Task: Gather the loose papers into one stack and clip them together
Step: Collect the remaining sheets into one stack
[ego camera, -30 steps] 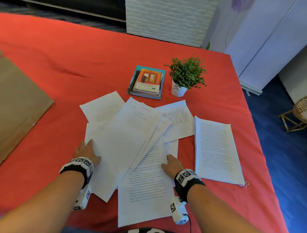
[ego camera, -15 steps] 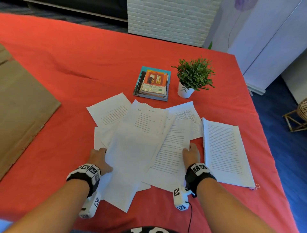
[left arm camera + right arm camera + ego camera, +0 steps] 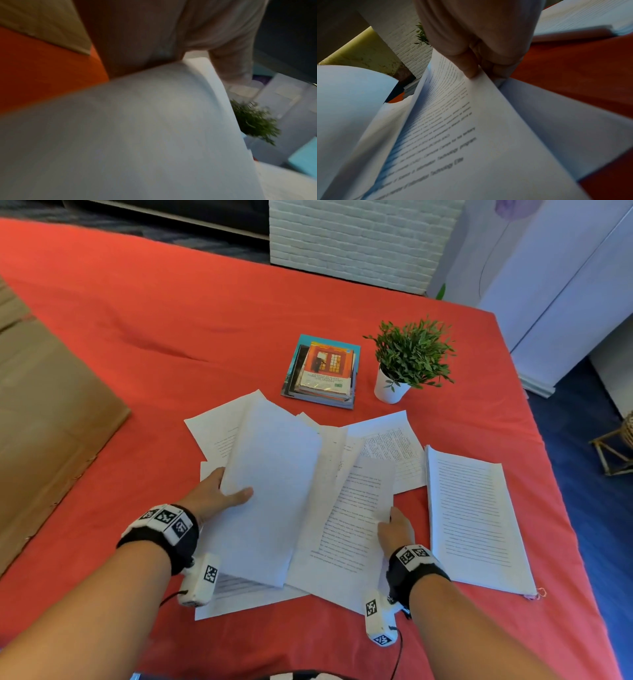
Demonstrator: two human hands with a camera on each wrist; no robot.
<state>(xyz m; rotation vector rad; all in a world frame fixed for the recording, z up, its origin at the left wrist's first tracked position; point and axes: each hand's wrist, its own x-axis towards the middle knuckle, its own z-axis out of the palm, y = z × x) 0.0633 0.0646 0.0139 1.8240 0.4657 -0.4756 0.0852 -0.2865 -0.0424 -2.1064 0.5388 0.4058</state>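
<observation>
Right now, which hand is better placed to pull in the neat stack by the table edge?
Right. The right hand is next to that stack; the left hand is across the pile.

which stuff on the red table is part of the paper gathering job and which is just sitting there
Part of the job:
loose papers
left hand
right hand
paper clip

Just lying about:
pile of books
potted plant
cardboard sheet

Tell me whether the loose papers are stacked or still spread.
Spread. The papers fan out overlapping at angles; the left hand and right hand grip lifted sheets.
</observation>
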